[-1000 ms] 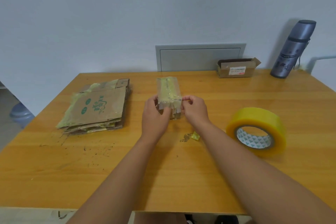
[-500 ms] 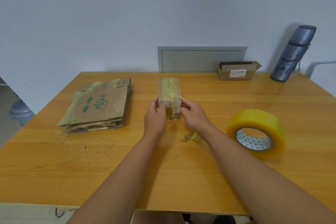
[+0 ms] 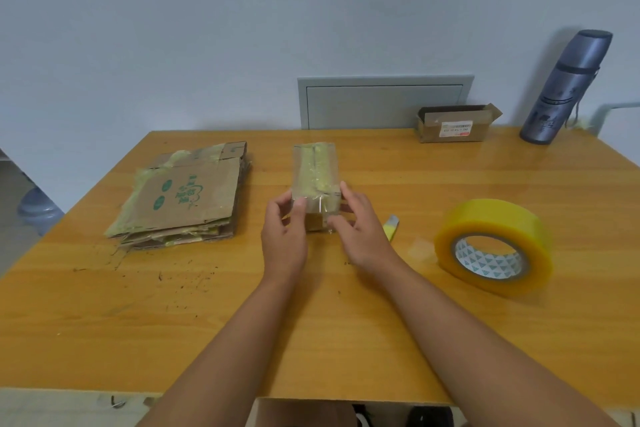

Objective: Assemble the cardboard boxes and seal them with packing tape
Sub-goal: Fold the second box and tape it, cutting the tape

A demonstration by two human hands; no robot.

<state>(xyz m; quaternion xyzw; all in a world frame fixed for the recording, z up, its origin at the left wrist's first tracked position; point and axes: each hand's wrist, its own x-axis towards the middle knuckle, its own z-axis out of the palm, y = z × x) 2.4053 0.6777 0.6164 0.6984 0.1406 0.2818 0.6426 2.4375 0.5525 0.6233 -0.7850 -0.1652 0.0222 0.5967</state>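
Even, soft indoor light fills the scene, bright without harsh glare. The glossy orange-brown wooden desk (image 3: 450,184) carries a pale sheen toward its far right. Shadows are faint, one falling behind the tall grey-blue metal flask (image 3: 568,87) on the wall. Wide-angle distortion bends the edges; detail looks slightly soft.

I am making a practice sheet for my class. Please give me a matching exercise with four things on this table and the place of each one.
Things:
1. tape roll
2. flat cardboard stack
3. bottle
4. small box

Places:
A. far right corner
B. between the left hand and right hand
C. left side
D. right side, near

Pairs: 1-D, 2-C, 3-A, 4-B
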